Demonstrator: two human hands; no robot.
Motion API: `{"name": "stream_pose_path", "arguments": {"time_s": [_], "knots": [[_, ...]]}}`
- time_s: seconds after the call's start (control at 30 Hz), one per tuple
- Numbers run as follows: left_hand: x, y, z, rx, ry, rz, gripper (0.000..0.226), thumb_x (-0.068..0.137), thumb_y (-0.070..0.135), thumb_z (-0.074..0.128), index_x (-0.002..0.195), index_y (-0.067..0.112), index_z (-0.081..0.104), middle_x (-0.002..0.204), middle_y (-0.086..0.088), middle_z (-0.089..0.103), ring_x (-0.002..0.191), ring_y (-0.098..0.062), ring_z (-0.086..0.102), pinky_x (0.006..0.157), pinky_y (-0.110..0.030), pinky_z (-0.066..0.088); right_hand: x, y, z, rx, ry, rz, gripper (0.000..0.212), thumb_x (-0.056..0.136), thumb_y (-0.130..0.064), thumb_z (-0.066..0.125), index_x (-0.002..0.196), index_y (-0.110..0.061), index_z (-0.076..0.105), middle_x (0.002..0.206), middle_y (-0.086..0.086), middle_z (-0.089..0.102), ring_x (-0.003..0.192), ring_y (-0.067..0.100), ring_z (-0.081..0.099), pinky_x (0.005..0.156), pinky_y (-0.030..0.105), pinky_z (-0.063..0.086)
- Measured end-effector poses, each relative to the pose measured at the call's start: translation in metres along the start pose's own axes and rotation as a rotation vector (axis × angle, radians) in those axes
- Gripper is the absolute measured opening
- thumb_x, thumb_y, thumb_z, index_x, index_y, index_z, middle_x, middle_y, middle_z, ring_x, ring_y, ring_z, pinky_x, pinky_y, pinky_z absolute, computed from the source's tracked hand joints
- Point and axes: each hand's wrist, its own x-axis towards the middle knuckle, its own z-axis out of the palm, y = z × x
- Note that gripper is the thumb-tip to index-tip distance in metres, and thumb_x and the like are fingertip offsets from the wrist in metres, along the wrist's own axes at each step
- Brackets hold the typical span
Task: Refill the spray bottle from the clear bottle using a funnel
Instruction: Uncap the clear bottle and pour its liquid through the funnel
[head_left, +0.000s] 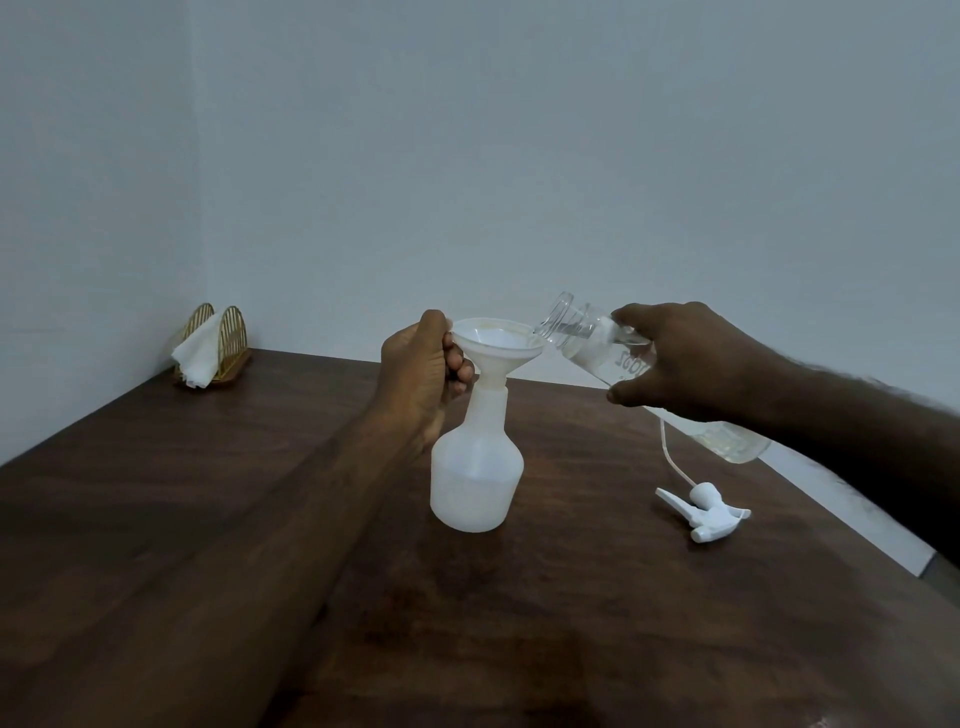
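Note:
A white translucent spray bottle (475, 467) stands upright on the dark wooden table (260, 519), without its spray head. A white funnel (496, 345) sits in its neck. My left hand (415, 369) grips the funnel's rim and handle on the left side. My right hand (670, 358) holds the clear bottle (587, 338) tilted, its open mouth just above the funnel's right edge, with clear liquid inside near the neck. The bottle's lower end (737, 444) shows below my wrist.
The white trigger spray head (701, 512) with its thin tube lies on the table to the right of the spray bottle. A gold wire napkin holder (213, 345) with white napkins stands at the far left corner by the wall. The table's right edge runs diagonally nearby.

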Motion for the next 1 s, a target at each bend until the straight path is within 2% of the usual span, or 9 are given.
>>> {"name": "stream_pose_path", "arguments": {"time_s": [0.27,0.37,0.5,0.6,0.73,0.9,1.0], "knots": [[0.0004,-0.0015,-0.0009,-0.007,0.006,0.014,0.031,0.09,0.014,0.045,0.059,0.016,0.04,0.045,0.001,0.039,0.039,-0.012,0.042,0.042,-0.019,0.034,0.002,-0.0006,-0.0009,-0.011,0.006,-0.01,0.063,0.073,-0.029,0.08,0.131,-0.02,0.055,0.111,0.008,0.066,0.099,0.026,0.057,0.079,0.033,0.048],[0.0007,-0.0031,-0.001,-0.009,0.009,0.015,0.032,0.091,0.015,0.045,0.059,0.016,0.041,0.045,0.001,0.041,0.04,-0.012,0.043,0.043,-0.02,0.037,0.0019,-0.0008,-0.0008,-0.014,0.008,-0.011,0.064,0.074,-0.029,0.08,0.131,-0.019,0.055,0.112,0.009,0.066,0.101,0.027,0.058,0.082,0.035,0.049],[0.0014,-0.0038,-0.0003,-0.025,0.023,0.006,0.03,0.09,0.014,0.045,0.06,0.016,0.041,0.045,0.001,0.04,0.04,-0.012,0.044,0.044,-0.02,0.038,0.0024,-0.0006,0.001,-0.011,0.009,-0.012,0.064,0.073,-0.03,0.081,0.131,-0.02,0.056,0.11,0.008,0.065,0.093,0.023,0.054,0.077,0.032,0.046],[0.0023,-0.0043,-0.0012,-0.037,0.018,0.005,0.03,0.091,0.014,0.045,0.061,0.016,0.042,0.045,0.001,0.04,0.041,-0.012,0.044,0.044,-0.02,0.038,0.0019,-0.0006,0.0007,-0.02,0.009,-0.012,0.064,0.074,-0.029,0.08,0.132,-0.02,0.055,0.112,0.009,0.066,0.098,0.026,0.057,0.078,0.033,0.046],[0.0032,-0.0044,-0.001,-0.04,0.012,0.003,0.03,0.091,0.015,0.046,0.061,0.016,0.042,0.045,0.001,0.04,0.041,-0.012,0.044,0.045,-0.021,0.038,0.0023,-0.0007,-0.0005,-0.024,0.008,-0.019,0.062,0.074,-0.028,0.08,0.131,-0.02,0.055,0.108,0.009,0.067,0.096,0.025,0.056,0.077,0.032,0.046],[0.0026,-0.0043,-0.0009,-0.044,0.013,0.005,0.03,0.092,0.015,0.046,0.062,0.016,0.043,0.045,0.001,0.041,0.041,-0.012,0.045,0.044,-0.019,0.039,0.0018,-0.001,-0.0027,-0.046,0.006,-0.02,0.065,0.075,-0.028,0.079,0.135,-0.019,0.053,0.114,0.009,0.066,0.102,0.026,0.057,0.08,0.033,0.046],[0.0019,-0.0038,-0.001,-0.052,0.013,0.003,0.03,0.092,0.015,0.046,0.062,0.015,0.043,0.045,0.001,0.042,0.04,-0.012,0.045,0.044,-0.019,0.04,0.0032,-0.001,-0.0019,-0.049,0.005,-0.024,0.065,0.075,-0.028,0.079,0.134,-0.019,0.053,0.111,0.009,0.067,0.095,0.023,0.054,0.077,0.031,0.046]]}}
